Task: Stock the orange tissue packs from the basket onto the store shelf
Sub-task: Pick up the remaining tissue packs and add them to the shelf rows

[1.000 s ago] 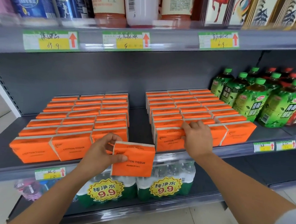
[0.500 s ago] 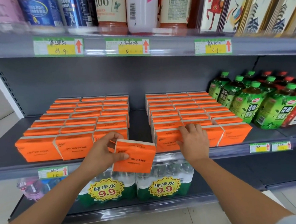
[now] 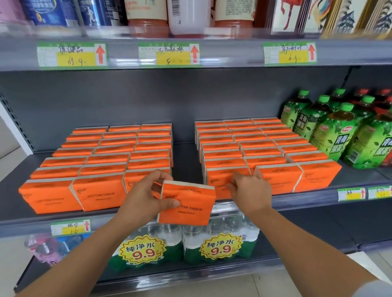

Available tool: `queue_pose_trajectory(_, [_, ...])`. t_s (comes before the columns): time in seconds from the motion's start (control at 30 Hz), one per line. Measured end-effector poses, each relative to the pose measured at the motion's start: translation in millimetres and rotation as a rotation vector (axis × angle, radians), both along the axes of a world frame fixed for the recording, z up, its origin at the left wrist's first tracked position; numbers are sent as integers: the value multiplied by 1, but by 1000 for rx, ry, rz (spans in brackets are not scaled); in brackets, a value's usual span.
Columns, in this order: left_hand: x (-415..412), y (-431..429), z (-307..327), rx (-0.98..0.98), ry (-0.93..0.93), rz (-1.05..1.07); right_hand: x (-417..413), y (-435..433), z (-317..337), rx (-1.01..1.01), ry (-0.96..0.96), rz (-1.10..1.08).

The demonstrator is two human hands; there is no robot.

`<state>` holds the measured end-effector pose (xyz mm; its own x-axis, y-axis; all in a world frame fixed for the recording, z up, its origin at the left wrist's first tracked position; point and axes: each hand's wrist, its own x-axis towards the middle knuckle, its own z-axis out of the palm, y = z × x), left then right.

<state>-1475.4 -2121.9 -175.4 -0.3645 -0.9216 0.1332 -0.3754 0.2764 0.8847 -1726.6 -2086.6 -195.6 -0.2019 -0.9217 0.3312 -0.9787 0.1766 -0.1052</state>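
My left hand [image 3: 146,198] grips an orange tissue pack [image 3: 193,214] by its left edge and holds it upright in front of the shelf lip, before the gap between two blocks. The left block of orange packs [image 3: 112,157] and the right block [image 3: 259,147] stand in rows on the grey shelf [image 3: 185,157]. My right hand [image 3: 252,190] is at the front-left pack of the right block [image 3: 218,175], thumb on its top edge and curled fingers on its front face. The basket is out of view.
Green tea bottles [image 3: 333,131] crowd the shelf right of the right block. Bottled-water multipacks with 9.9 stickers [image 3: 219,241] fill the shelf below. The upper shelf [image 3: 219,55] carries cans, bottles and price tags overhead.
My right hand slid left and down from the top of the front packs to the front-left pack's face. My left hand kept the held pack near the shelf lip, slightly higher.
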Motion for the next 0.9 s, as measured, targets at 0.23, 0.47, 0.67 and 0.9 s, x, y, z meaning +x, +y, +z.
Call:
queue_pose_trajectory(0.23, [0, -2, -3, -8, -11, 3, 5, -1, 1, 73, -20, -78])
queue_pose_trajectory(0.47, [5, 1, -4, 6, -7, 12, 4, 5, 0, 66, -58, -51])
queue_pose_trajectory(0.67, [12, 8, -1, -14, 0, 33, 7, 12, -1, 57, -63, -27])
queue_pose_trajectory(0.9, [34, 11, -4, -49, -5, 94, 32, 14, 2, 65, -157, 155])
